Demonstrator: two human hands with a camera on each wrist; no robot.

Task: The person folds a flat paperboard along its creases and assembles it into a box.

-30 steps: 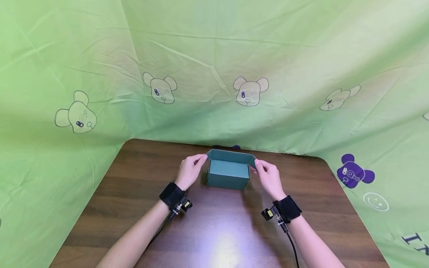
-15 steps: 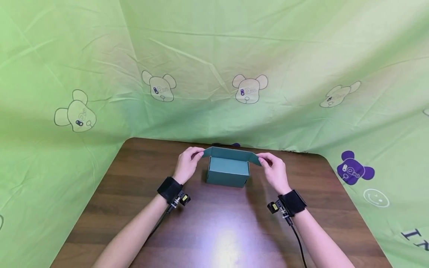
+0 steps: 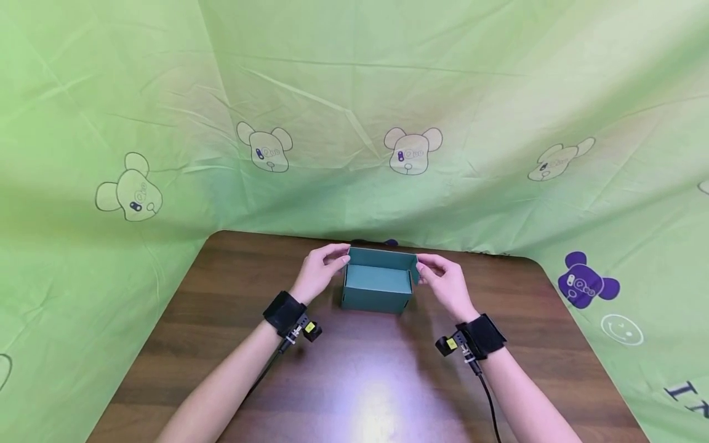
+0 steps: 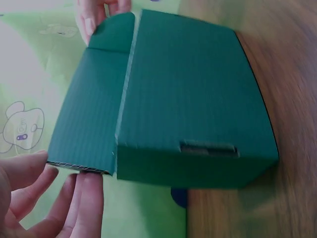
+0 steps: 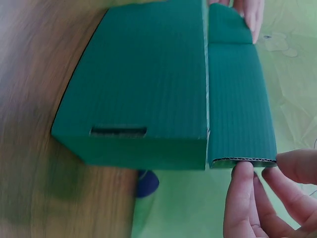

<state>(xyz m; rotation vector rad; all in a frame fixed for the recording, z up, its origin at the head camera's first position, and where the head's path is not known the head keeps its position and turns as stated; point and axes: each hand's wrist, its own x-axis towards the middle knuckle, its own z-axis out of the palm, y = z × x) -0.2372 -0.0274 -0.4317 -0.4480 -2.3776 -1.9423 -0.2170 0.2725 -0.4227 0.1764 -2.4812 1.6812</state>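
While the green cardboard box (image 3: 377, 288) sits mid-table, toward the far edge, my left hand (image 3: 320, 271) and right hand (image 3: 442, 280) each pinch an end of its far flap (image 3: 382, 258). The flap stands raised, not folded down, so closing is hardly begun, I judge.

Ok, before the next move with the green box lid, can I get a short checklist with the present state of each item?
1. Left hand pinches its end of the lid flap: ok.
2. Right hand pinches the other end: ok.
3. Green box sits flat on the wooden table: ok.
4. Flap lies closed over the box: not ok, it stands raised at the far edge.
5. Front tuck slot unblocked: ok.
6. Box holds anything inside: cannot tell.
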